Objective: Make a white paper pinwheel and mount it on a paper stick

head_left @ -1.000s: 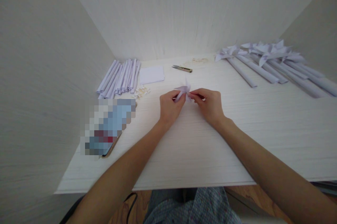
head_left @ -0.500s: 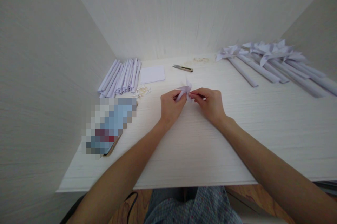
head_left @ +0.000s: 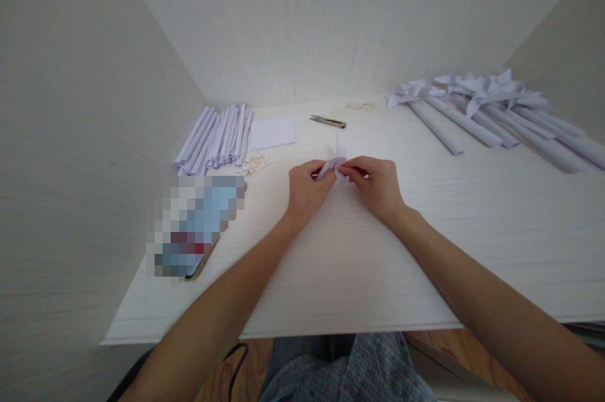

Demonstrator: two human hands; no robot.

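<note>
Folded paper piece (head_left: 334, 162) held above the white desk (head_left: 359, 263) near its middle, pinched from both sides. Left hand (head_left: 306, 186) closed on the piece's left part, thumb and fingers together on the paper. Right hand (head_left: 375, 184) closed on the right part, fingertips meeting the left hand's at the fold. One pointed flap standing up above the fingers; lower part of the piece hidden behind them.

No containers seen on the desk; goods lying loose in groups. Bundle of rolled paper tubes (head_left: 215, 138) at far left, laid side by side against the left wall. Flat white paper sheet (head_left: 273, 133) just beside the bundle, on its right. Small pale scraps (head_left: 254, 164) scattered near the front end of the tubes; kind not discernible. Thread snips (head_left: 328, 121) lying flat beyond the hands, well apart from them. Faint coil of thin material (head_left: 359, 106) near the back wall, too pale to identify. Finished paper pinwheels (head_left: 486, 109) on long rolled stems heaped at far right, heads toward the back wall, stems fanned toward the right edge. Phone (head_left: 196, 225) at left front, screen blurred out, lying flat near the desk's left edge.

Desk surface between the hands and the front edge crossed only by both forearms. Dark cable (head_left: 236, 364) visible below the front edge.
</note>
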